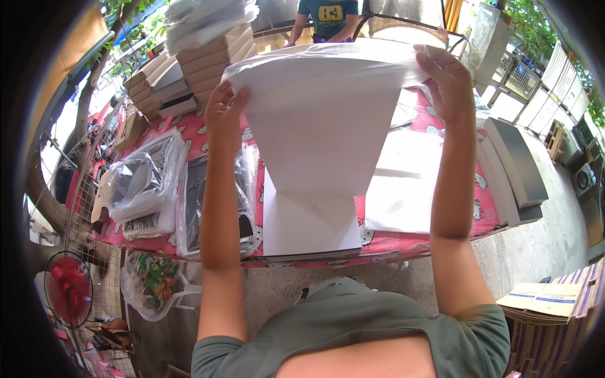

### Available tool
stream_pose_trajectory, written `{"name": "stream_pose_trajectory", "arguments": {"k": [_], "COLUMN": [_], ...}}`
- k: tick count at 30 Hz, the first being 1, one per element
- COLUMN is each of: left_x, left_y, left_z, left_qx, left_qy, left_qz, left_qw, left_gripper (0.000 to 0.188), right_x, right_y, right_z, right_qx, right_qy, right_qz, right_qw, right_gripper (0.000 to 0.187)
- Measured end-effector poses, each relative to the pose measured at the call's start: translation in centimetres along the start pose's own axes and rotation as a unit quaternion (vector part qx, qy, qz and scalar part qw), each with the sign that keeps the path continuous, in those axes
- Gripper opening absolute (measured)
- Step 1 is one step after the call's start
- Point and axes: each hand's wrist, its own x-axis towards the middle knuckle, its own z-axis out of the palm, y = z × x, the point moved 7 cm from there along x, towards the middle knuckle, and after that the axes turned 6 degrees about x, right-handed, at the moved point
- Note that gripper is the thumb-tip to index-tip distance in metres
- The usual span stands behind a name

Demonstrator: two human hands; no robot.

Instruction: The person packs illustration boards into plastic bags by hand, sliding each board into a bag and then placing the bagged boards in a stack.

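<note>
L hand is pinched on the upper L corner of the white sheet, R hand on its upper R corner, w/ clear film bunched along that top edge. Sheet's up ctr of frame, tilted, its btm edge down at the white stack at the table's near side; can't tell if it touches or if film runs the full length. To hold it well: both corners at equal ht, light even pull outward so the film lies flat w/o tearing; thumbs near the edge, not mid-face, to avoid prints/creases. L grip looks a bit lower than R, so level them. Mind clearance: plastic-wrapped packs lie left of ctr & white sheets just R of the stack, so a sideways swing could snag; straight up/down seems safest.
</note>
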Motion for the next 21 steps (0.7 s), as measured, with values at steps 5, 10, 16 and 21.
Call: {"name": "stream_pose_trajectory", "arguments": {"k": [5,10,16,21], "left_x": [-0.5,-2.9,-9.4,-5.2], "left_y": [0.6,-1.0,-7.7,-5.3], "left_z": [0.4,-0.6,-4.2,-2.7], "left_qx": [-0.054,0.109,0.027,0.066], "left_qy": [-0.047,-0.007,-0.052,-0.012], "left_qz": [0.013,-0.039,-0.058,-0.022], "left_qw": [0.997,0.993,0.997,0.998], "left_gripper": [0.031,0.034,0.03,0.027], "right_x": [0.0,-5.4,-13.7,-8.3], "right_y": [1.5,5.1,12.8,5.3], "right_z": [-0.6,-1.4,-4.0,1.3], "right_qx": [-0.092,-0.326,-0.182,-0.25], "right_qy": [0.009,-0.026,-0.092,0.03], "right_qz": [-0.025,-0.082,0.01,0.022], "right_qw": [0.995,0.941,0.979,0.967], "right_gripper": [0.041,0.023,0.034,0.026]}}
